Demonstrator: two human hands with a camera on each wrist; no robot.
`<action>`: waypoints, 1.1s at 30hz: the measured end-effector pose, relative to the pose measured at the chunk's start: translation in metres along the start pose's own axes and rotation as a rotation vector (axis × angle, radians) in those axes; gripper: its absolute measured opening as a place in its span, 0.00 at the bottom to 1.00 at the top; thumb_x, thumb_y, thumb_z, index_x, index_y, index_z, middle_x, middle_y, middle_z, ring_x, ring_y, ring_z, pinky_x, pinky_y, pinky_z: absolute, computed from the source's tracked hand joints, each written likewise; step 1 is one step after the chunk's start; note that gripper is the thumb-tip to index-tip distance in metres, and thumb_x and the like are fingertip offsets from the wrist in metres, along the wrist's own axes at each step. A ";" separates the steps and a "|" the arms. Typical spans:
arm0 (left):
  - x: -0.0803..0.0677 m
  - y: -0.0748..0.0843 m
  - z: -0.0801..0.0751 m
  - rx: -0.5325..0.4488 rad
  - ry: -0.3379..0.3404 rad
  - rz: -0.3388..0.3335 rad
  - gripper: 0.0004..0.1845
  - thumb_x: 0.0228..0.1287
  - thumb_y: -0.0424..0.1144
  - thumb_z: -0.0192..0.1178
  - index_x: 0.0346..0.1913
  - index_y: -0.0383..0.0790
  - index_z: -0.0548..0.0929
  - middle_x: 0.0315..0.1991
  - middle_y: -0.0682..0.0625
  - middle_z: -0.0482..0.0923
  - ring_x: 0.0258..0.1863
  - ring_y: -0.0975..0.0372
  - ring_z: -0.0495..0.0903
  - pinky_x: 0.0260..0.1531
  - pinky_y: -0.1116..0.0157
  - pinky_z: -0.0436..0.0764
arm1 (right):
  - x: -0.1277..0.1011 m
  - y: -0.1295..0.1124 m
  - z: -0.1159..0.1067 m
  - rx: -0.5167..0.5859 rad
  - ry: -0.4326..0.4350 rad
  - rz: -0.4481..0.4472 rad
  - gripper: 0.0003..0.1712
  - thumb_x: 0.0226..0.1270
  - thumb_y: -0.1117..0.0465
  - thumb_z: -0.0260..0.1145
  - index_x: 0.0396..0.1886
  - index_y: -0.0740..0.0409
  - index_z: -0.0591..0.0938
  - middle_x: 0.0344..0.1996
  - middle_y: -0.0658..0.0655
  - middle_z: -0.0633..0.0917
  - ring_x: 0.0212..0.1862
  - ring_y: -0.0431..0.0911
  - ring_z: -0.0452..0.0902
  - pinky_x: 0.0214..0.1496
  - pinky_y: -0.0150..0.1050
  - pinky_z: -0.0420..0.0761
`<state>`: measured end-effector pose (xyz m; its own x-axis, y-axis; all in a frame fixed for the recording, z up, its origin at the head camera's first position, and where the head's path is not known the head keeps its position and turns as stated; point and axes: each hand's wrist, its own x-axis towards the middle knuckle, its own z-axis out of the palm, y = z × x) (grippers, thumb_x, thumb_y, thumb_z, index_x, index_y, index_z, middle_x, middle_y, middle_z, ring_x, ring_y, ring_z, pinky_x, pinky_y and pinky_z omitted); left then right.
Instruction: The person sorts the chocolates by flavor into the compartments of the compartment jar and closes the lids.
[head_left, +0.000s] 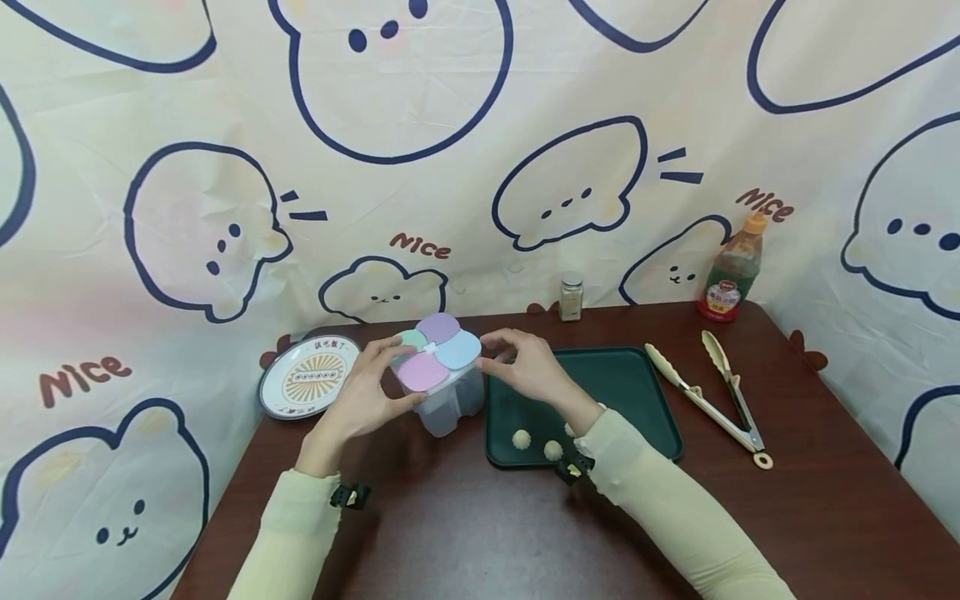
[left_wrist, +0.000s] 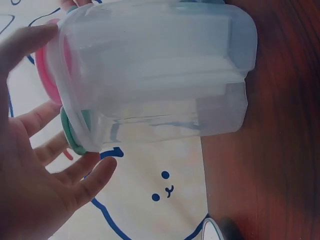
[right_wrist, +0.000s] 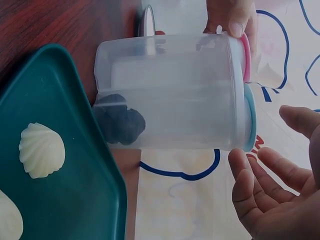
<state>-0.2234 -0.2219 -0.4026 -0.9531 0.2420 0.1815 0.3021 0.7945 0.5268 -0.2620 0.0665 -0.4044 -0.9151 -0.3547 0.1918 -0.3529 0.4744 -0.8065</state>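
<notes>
A clear plastic container (head_left: 450, 404) with four pastel lids (head_left: 438, 350) in purple, blue, pink and green stands on the dark wooden table. My left hand (head_left: 399, 373) holds its top from the left, thumb at the pink lid (left_wrist: 50, 75) and fingers by the green lid (left_wrist: 70, 130). My right hand (head_left: 485, 351) hovers at the blue lid's edge, fingers relaxed and just apart from it (right_wrist: 262, 137). In the right wrist view something dark (right_wrist: 120, 122) lies in one compartment of the container (right_wrist: 170, 90). In the left wrist view the container (left_wrist: 160, 75) fills the frame.
A dark green tray (head_left: 645, 400) sits right of the container with small white shell-shaped pieces (head_left: 521, 438) on its near edge. Cream tongs (head_left: 712, 392) lie further right. At the back stand a round plate (head_left: 307, 377), a spice jar (head_left: 571, 296) and a sauce bottle (head_left: 735, 271).
</notes>
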 end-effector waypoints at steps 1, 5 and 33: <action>0.000 0.001 0.000 0.004 0.007 -0.007 0.40 0.52 0.60 0.72 0.68 0.55 0.71 0.75 0.48 0.58 0.72 0.49 0.59 0.66 0.39 0.65 | 0.000 0.000 0.000 0.001 0.001 -0.002 0.24 0.65 0.45 0.70 0.57 0.48 0.83 0.52 0.51 0.86 0.45 0.45 0.82 0.37 0.36 0.82; 0.000 0.002 0.000 0.016 0.019 -0.028 0.43 0.48 0.63 0.73 0.68 0.55 0.72 0.72 0.48 0.58 0.70 0.49 0.59 0.65 0.39 0.66 | 0.000 0.001 -0.001 0.015 -0.001 -0.001 0.24 0.65 0.45 0.70 0.57 0.48 0.83 0.51 0.51 0.86 0.45 0.45 0.82 0.38 0.36 0.82; 0.002 0.007 -0.001 0.013 -0.004 0.006 0.39 0.51 0.56 0.75 0.67 0.52 0.73 0.72 0.48 0.63 0.68 0.49 0.64 0.64 0.42 0.71 | -0.002 0.002 -0.002 -0.003 -0.009 0.017 0.23 0.67 0.45 0.68 0.58 0.48 0.82 0.52 0.53 0.86 0.47 0.45 0.81 0.38 0.36 0.82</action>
<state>-0.2235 -0.2164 -0.3973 -0.9514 0.2490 0.1814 0.3076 0.8001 0.5151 -0.2610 0.0697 -0.4057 -0.9191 -0.3537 0.1734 -0.3382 0.4827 -0.8079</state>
